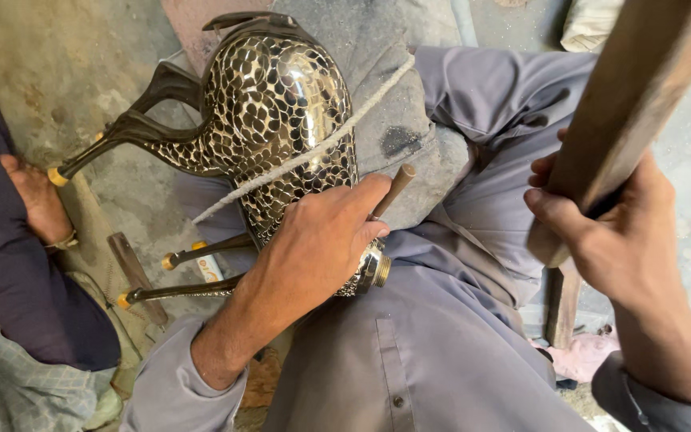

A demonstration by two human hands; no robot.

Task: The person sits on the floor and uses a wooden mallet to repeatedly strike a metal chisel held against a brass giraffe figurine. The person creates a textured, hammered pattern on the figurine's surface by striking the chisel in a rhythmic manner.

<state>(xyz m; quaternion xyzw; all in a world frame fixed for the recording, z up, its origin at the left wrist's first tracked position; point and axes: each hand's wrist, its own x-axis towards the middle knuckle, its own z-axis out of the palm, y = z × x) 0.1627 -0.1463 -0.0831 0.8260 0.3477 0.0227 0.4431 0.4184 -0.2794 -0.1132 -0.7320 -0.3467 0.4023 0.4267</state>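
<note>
We find the left hand (pixel 313 240) closed around a thin metal punch (pixel 393 190), its tip hidden, pressed against the scaled metal animal figure (pixel 277 112) lying just beyond its knuckles on a grey cushion (pixel 409 136). A rope (pixel 313 152) crosses the figure. The right hand (pixel 601 232) grips a raised wooden mallet (pixel 625 104). Left of our left hand, another person's hand (pixel 37 200) rests on the floor.

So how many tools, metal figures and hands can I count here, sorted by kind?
Metal animal figure: 1
Wooden mallet, gripped by the right hand: 1
Punch rod, held by the left hand: 1
Rope across the figure: 1
Hands, counting another person's hand: 3
Total: 7
</note>
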